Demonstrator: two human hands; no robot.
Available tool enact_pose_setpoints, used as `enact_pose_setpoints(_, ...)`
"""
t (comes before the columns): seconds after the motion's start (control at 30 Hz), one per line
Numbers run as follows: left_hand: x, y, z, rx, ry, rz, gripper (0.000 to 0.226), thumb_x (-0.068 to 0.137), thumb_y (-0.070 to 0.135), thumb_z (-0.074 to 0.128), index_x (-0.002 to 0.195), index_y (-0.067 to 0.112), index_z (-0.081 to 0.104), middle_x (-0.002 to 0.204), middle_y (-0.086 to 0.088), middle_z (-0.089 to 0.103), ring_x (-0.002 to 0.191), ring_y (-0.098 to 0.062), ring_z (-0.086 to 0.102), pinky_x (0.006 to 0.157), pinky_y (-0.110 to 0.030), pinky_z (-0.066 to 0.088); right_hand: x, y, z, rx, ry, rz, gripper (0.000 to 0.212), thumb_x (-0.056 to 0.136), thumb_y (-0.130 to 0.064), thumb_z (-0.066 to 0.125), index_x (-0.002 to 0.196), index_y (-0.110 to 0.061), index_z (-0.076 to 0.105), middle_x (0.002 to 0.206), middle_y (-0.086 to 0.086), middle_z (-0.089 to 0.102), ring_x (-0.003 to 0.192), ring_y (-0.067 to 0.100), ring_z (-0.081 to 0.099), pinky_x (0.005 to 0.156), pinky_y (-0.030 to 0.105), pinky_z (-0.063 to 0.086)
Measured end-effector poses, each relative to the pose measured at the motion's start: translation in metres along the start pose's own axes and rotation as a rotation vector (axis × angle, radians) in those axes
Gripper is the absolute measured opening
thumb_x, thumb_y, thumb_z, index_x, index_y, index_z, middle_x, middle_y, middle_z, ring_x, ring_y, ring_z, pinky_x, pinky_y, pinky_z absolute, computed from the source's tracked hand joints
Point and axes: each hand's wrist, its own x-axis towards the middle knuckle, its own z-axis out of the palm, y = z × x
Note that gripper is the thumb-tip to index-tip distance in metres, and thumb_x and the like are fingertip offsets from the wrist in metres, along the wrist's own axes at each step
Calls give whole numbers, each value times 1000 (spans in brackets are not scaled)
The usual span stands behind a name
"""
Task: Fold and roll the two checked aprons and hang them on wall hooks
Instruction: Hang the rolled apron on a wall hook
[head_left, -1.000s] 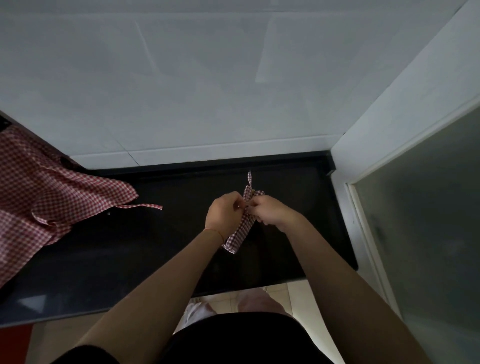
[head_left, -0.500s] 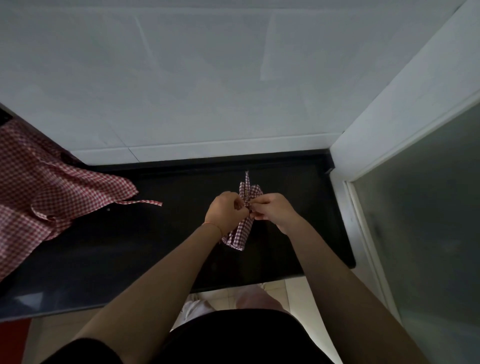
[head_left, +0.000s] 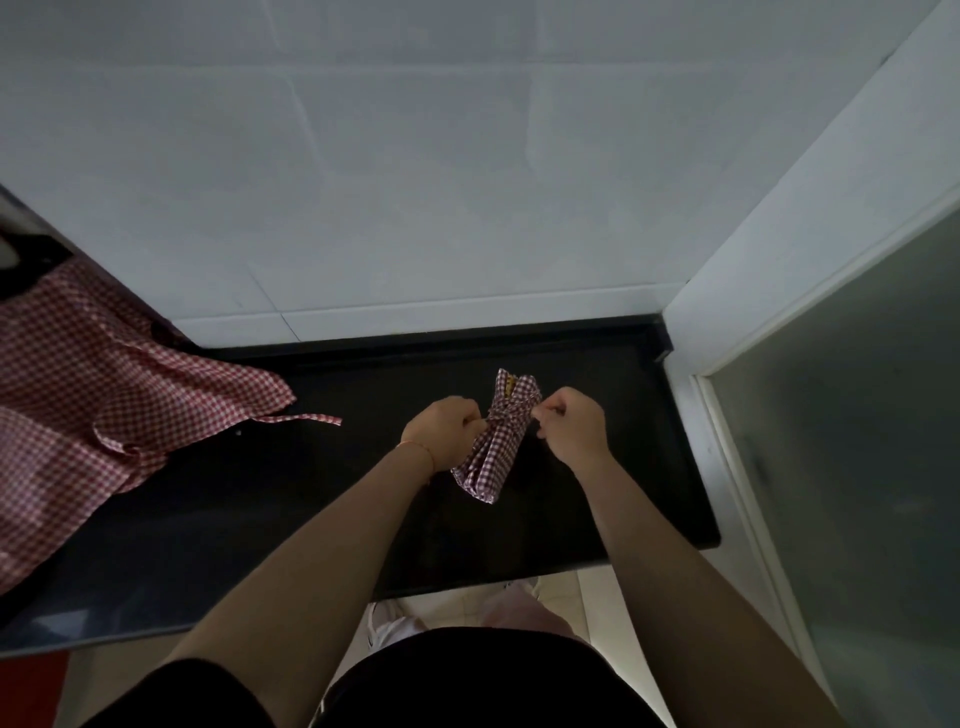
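Your left hand (head_left: 444, 434) and right hand (head_left: 569, 426) just pulled apart, each pinching a tie end, cinching the rolled apron (head_left: 493, 441) above the worktop (head_left: 311, 493). Second apron (head_left: 93, 405) left of it needs rolling.

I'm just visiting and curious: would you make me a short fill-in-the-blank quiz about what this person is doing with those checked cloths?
1. The rolled apron is held between ___ hands.
2. The left hand and right hand pull its tie to opposite ___.
3. The other apron lies unfolded on the ___ countertop.
4. That spread apron lies to the person's ___.

Missing words: two; sides; black; left
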Motion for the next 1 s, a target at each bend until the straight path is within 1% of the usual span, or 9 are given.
enact_pose_setpoints(0.2, -11, 20, -55, 34, 111, 76, 16, 97, 33, 52, 87, 23, 59, 99, 1, 60, 89, -16, 58, 82, -36, 52, -13, -39, -24, 102, 78, -89, 5, 94, -12, 62, 91, -7, 63, 89, 4, 66, 69, 5, 63, 48, 8, 39)
enact_pose_setpoints(0.23, -17, 24, -70, 64, 143, 94, 17, 97, 34, 52, 90, 22, 60, 99, 1, 60, 90, -17, 59, 83, -37, 52, -17, -49, -29, 108, 94, -122, 8, 94, -12, 62, 91, -5, 63, 88, 6, 67, 67, 6, 62, 48, 8, 38)
enact_pose_setpoints(0.37, -37, 56, -129, 108, 278, 261, 19, 97, 32, 54, 86, 17, 58, 90, 0, 57, 88, -19, 56, 78, -33, 47, -32, -97, -69, 51, 175, -271, 14, 89, -19, 69, 82, -8, 65, 85, 7, 67, 78, 20, 60, 67, 26, 41)
enact_pose_setpoints(0.5, -70, 108, -192, 144, 427, 473, 16, 95, 26, 57, 83, 16, 58, 81, 3, 54, 79, -16, 51, 73, -28, 41, -63, -159, -123, -262, 145, -427, 22, 84, -26, 72, 85, -4, 72, 88, 9, 68, 80, 20, 60, 68, 28, 44)
enact_pose_setpoints(0.6, -91, 145, -230, 203, 489, 578, 17, 94, 24, 57, 90, 9, 63, 92, -6, 61, 85, -21, 54, 74, -27, 38, -99, -202, -147, -237, 321, -638, 19, 84, -26, 69, 101, -17, 71, 106, 3, 61, 96, 17, 56, 83, 32, 47)
enact_pose_setpoints(0.67, -107, 169, -256, 268, 519, 631, 18, 95, 23, 56, 92, 7, 63, 94, -8, 61, 85, -21, 53, 75, -27, 37, -123, -227, -159, -142, 339, -742, 27, 86, -20, 68, 113, -17, 68, 114, -2, 60, 105, 12, 54, 86, 25, 40)
enact_pose_setpoints(0.73, -122, 187, -281, 303, 562, 700, 18, 96, 26, 56, 90, 11, 63, 91, -4, 59, 84, -18, 52, 77, -28, 40, -135, -247, -173, -104, 363, -778, 25, 88, -21, 67, 112, -15, 68, 113, -3, 64, 107, 11, 56, 86, 22, 38)
enact_pose_setpoints(0.9, -160, 225, -327, 198, 679, 847, 9, 92, 28, 63, 93, 19, 65, 88, 6, 61, 84, -13, 55, 85, -32, 48, -157, -284, -212, -64, 477, -839, 12, 89, -31, 66, 87, -18, 65, 80, -9, 62, 73, 3, 55, 61, 21, 37)
enact_pose_setpoints(1.0, -175, 237, -346, 88, 617, 772, 31, 83, 46, 72, 105, 28, 58, 97, 6, 63, 88, -9, 60, 81, -27, 50, -164, -302, -235, 17, 594, -836, 16, 88, -30, 68, 87, -15, 70, 86, -2, 69, 81, 13, 63, 67, 24, 43)
